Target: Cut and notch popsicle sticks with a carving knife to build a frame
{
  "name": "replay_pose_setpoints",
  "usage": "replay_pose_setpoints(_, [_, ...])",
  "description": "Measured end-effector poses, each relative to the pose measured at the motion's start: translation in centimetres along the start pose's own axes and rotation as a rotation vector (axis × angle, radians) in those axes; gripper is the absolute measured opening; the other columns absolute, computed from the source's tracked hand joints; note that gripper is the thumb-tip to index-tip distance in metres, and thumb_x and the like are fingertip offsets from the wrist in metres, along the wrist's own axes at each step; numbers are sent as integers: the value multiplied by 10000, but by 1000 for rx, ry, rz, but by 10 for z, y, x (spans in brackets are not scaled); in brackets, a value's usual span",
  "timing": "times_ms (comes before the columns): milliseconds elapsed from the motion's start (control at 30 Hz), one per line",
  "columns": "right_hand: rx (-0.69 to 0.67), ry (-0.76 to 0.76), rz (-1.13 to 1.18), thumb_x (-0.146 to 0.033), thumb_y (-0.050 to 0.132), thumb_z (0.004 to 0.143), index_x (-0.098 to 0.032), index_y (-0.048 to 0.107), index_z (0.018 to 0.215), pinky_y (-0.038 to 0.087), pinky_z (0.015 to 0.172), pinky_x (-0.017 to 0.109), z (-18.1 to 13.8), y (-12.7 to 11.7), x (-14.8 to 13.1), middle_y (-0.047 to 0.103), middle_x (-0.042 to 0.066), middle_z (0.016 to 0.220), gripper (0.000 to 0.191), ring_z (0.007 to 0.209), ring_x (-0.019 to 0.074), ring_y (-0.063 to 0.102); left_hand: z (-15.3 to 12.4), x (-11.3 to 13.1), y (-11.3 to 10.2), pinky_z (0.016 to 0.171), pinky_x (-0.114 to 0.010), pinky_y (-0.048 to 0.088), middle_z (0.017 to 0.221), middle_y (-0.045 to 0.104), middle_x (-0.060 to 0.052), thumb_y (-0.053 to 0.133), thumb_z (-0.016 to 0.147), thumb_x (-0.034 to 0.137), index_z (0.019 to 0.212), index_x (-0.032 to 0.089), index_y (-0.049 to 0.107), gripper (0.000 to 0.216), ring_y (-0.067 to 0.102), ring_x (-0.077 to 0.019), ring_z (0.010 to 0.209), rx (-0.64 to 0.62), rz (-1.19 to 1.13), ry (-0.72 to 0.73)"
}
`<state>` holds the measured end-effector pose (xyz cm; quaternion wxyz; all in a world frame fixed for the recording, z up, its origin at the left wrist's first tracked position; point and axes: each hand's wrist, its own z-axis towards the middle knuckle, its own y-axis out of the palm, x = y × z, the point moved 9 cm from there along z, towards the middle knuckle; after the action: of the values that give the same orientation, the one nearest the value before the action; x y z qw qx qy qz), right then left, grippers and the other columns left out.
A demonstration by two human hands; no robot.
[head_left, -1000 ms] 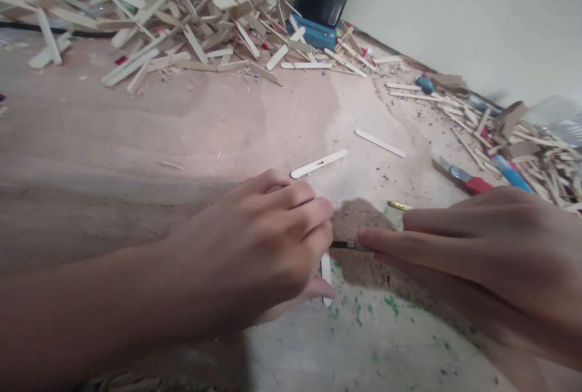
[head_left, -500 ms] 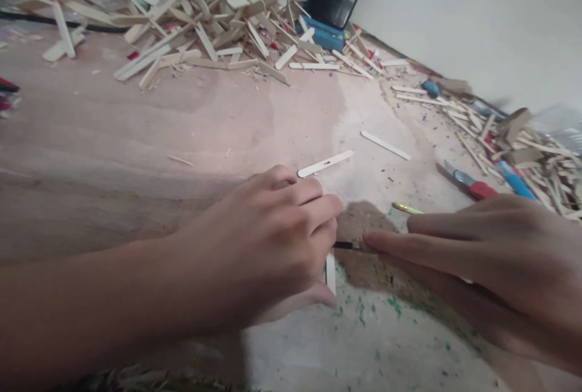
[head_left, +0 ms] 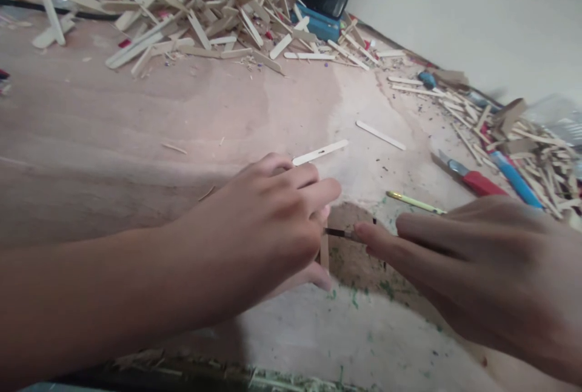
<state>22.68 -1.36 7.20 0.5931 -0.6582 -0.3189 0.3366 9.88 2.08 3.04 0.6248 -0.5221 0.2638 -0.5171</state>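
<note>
Change since earlier frame: right hand (head_left: 482, 259) is sitting slightly nearer the body, uncovering more of the yellow-green pencil (head_left: 414, 202); the gripped wooden stick (head_left: 324, 249) is showing a tan strip where a pale one was showing.
View: I am monitoring the head camera, which is looking down on the worktable (head_left: 154, 107).
Left hand (head_left: 282, 222): I am seeing it curling over the wooden stick and gripping it, thumb lying lower; the fingers are hiding most of the stick.
Right hand: it is clasping a narrow-bladed tool (head_left: 337, 232), index finger extending toward the blade; the palm is concealing the handle.
Blade position: its dark tip is meeting the stick's exposed edge, just beside the left fingers; I am unable to tell how deep it is sitting.
Loose sticks: a stick with a dark slot (head_left: 321, 152) is lying just beyond the left knuckles; a plain stick (head_left: 381, 136) is lying farther right.
Right-side tools: a red-handled cutter (head_left: 484, 183) and a blue handle (head_left: 516, 180) are lying beyond the right hand.
Background: a heap of sticks (head_left: 222, 10) is spreading beside a blue base (head_left: 321, 23).
</note>
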Motion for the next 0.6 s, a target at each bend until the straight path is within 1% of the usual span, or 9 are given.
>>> replay_pose_setpoints(100, [46, -30, 120, -4, 416, 1119, -152, 662, 1385, 372, 578, 375, -3, 3, -1, 641, -20, 836, 392, 611, 162, 541, 0, 0, 3, 856, -499, 566, 1070, 816, -58, 1024, 841, 729, 1012, 148, 880, 622, 776, -327, 1030, -4, 5, -16])
replay_pose_setpoints(133, [63, -21, 138, -29, 430, 1149, -152, 664, 1375, 374, 559, 363, -5, 4, 1, 651, -22, 843, 349, 607, 152, 548, 0, 0, 4, 862, -497, 564, 1076, 817, -59, 1035, 831, 725, 1003, 153, 874, 619, 773, -326, 1032, 0, 8, -20])
replay_pose_setpoints(167, [73, -4, 147, -55, 434, 1175, -148, 665, 1390, 371, 541, 352, -6, 6, 2, 636, -29, 822, 329, 589, 147, 534, -1, 0, 4, 866, -493, 561, 1084, 819, -61, 1045, 821, 724, 991, 160, 867, 616, 770, -324, 1034, 7, 13, -23])
replay_pose_setpoints(267, [99, 41, 192, -119, 416, 1235, -112, 654, 1497, 355, 511, 321, -10, 12, 3, 505, -70, 713, 354, 513, 138, 439, -2, 0, 6, 884, -481, 551, 1117, 827, -69, 1063, 801, 723, 964, 184, 850, 603, 759, -321, 1045, 15, 26, -26])
replay_pose_setpoints(300, [117, 49, 212, -141, 410, 1255, -107, 655, 1503, 356, 507, 310, -11, 13, 3, 509, -70, 708, 350, 510, 130, 447, -3, 0, 6, 893, -480, 548, 1128, 829, -73, 1062, 803, 726, 958, 187, 845, 601, 756, -322, 1052, 20, 25, -27])
replay_pose_setpoints(333, [132, 60, 232, -172, 412, 1276, -110, 663, 1483, 364, 506, 299, -12, 14, 2, 543, -63, 717, 330, 516, 120, 474, -4, 0, 7, 909, -481, 546, 1145, 831, -78, 1055, 815, 725, 965, 187, 842, 598, 754, -324, 1064, 17, 22, -29])
replay_pose_setpoints(400, [167, 89, 259, -221, 418, 1302, -129, 678, 1423, 390, 507, 276, -12, 15, 2, 661, -34, 780, 301, 544, 101, 546, -5, 0, 7, 936, -482, 544, 1175, 834, -92, 1039, 848, 716, 988, 178, 839, 591, 752, -328, 1084, 16, 11, -30])
replay_pose_setpoints(500, [194, 124, 280, -229, 428, 1305, -159, 684, 1376, 455, 526, 249, -12, 16, 3, 814, 14, 929, 275, 612, 91, 668, -6, 0, 6, 967, -482, 539, 1198, 832, -103, 1029, 873, 700, 1018, 166, 835, 586, 747, -333, 1107, 13, 4, -25])
replay_pose_setpoints(600, [179, 117, 257, -247, 426, 1307, -165, 680, 1399, 508, 559, 251, -12, 17, 5, 840, 30, 978, 282, 659, 102, 720, -7, 0, 6, 978, -482, 539, 1194, 828, -97, 1027, 874, 701, 1033, 163, 831, 594, 743, -334, 1115, 30, 7, -24])
